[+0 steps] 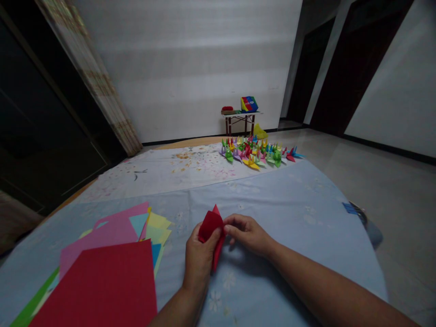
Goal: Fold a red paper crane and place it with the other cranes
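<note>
A piece of folded red origami paper (210, 225) is held above the blue cloth, with one pointed tip upward and another pointing down. My left hand (200, 255) grips it from the left, the thumb pressed across its front. At its right edge, the thumb and bent fingers of my right hand (248, 234) pinch the paper. The fingertips partly hide the fold there. To the left lies a stack of colored paper, with a red sheet (112, 281) on top and a pink sheet (102, 236) behind it.
Many folded paper cranes (250, 152) in mixed colors crowd the table's far right. A floral tablecloth (289, 209) covers the round table. Beyond it stands a small table (241, 114) bearing a colorful box (249, 104). A stool or chair part (373, 234) sits by the right edge.
</note>
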### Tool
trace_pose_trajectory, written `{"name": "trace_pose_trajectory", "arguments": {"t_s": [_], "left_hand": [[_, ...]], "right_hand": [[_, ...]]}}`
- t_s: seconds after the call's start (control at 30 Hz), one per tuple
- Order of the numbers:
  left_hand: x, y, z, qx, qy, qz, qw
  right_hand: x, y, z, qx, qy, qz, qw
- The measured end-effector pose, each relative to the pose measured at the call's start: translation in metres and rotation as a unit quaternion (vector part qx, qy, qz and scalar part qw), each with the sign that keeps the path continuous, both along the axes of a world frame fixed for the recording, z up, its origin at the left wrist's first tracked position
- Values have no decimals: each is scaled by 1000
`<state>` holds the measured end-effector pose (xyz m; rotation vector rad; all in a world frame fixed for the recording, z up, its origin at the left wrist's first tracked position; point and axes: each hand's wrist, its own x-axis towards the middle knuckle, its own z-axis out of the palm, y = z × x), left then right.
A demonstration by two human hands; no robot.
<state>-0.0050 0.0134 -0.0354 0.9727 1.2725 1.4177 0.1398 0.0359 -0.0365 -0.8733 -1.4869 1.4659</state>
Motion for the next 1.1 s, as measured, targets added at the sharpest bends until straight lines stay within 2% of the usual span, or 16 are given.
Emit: {"name": "trace_pose_trajectory", "arguments": {"t_s": [0.13,0.63,0.83,1.1], "left_hand": [[-1,0,-3,0,-11,-7,1000],[3,-2,5,-16,-26,-2,1000],[3,-1,4,-21,-16,-5,1000],[7,-3,4,-37,-27,-55,997]], "right_hand": [[-1,0,-2,4,-2,2,1000],[0,-5,5,38,-23,13,999],[3,-4,7,21,-16,25,999],[6,4,-6,-8,-16,14,1000]]}}
